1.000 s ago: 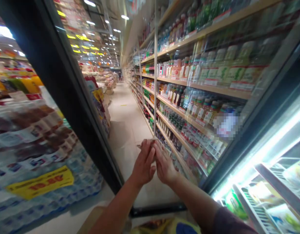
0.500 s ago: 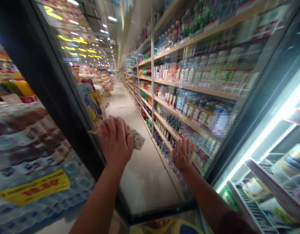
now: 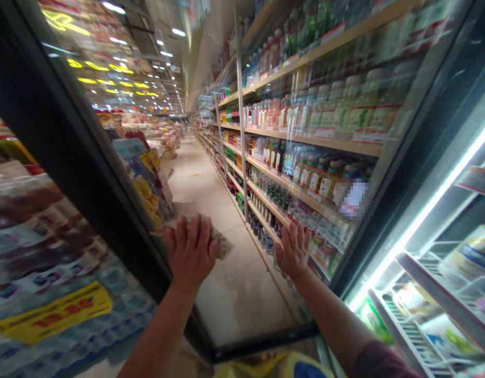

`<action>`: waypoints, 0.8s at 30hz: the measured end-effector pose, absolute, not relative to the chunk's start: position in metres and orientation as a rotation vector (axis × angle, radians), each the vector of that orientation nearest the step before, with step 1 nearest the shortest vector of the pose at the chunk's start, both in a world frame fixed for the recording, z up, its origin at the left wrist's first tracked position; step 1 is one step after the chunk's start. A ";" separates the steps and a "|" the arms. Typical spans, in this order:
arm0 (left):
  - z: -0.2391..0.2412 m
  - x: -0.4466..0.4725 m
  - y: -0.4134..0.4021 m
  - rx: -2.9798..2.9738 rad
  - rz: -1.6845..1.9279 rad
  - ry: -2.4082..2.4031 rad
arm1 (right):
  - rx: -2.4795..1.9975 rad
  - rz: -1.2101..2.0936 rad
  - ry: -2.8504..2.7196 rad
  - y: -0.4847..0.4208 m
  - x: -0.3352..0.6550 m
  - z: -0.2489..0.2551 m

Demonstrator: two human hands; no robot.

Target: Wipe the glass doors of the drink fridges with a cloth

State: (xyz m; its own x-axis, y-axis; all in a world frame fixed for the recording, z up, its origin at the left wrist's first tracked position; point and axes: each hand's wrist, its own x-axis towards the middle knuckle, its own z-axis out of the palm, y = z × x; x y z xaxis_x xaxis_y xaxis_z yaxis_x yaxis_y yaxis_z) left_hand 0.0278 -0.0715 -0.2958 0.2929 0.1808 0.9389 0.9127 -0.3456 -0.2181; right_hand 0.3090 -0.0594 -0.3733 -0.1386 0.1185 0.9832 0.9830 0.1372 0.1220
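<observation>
While the left hand (image 3: pixel 192 251) lies flat on the glass door (image 3: pixel 242 299), its fingers are spread and pointing up, and a pale crumpled cloth (image 3: pixel 222 245) is pinned between the palm and the pane; this grip is open, pressing the cloth rather than closing around it. Part of the cloth sticks out past the hand's right side and a smaller bit shows at its left. It sits in the lower left part of the pane, just beside the door's black left frame (image 3: pixel 81 157) and above the bottom rail (image 3: pixel 262 340). The right hand (image 3: pixel 293 251) is pressed flat on the same pane at about the same height, nearer the door's right edge. Its grip is open too, fingers up and slightly apart, holding nothing. The two hands are apart, with bare glass between them. Through the pane show a tiled aisle floor (image 3: pixel 199 184) and long wooden shelves of bottles (image 3: pixel 305 173) running into the distance. Right of the door's frame, a bright light strip (image 3: pixel 423 220) runs along the open cooler, whose wire racks (image 3: pixel 443 294) hold packaged goods. Left of the door stand blurred stacks of bottled goods with a yellow price sign (image 3: pixel 49 315) on them. At the bottom edge of the view something yellow and blue (image 3: pixel 282 367) shows below the door; I cannot tell what it is.
</observation>
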 end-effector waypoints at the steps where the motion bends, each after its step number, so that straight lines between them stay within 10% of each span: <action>1: -0.276 0.025 -0.069 -1.705 -1.157 -1.050 | -1.141 -1.147 -1.458 -0.059 0.309 -0.373; 5: -0.249 0.025 -0.063 -1.622 -1.273 -1.189 | -1.144 -1.125 -1.468 -0.056 0.309 -0.376; 13: -0.396 0.026 -0.066 -1.725 -1.099 -1.128 | -1.173 -1.107 -1.459 -0.054 0.308 -0.379; 20: -0.309 0.012 -0.051 -1.623 -1.292 -1.256 | -1.159 -1.123 -1.470 -0.053 0.309 -0.375; 24: -0.340 0.027 -0.053 -1.640 -1.252 -1.221 | -1.164 -1.129 -1.460 -0.051 0.308 -0.375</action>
State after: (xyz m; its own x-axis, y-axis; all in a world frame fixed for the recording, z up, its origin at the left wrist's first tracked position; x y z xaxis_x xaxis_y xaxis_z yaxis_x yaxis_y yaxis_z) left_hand 0.0273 -0.0535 -0.3397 0.0763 0.2506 0.9651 0.9584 -0.2854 -0.0016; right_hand 0.3077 -0.0513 -0.3750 -0.1263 0.1378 0.9824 0.9855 0.1307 0.1083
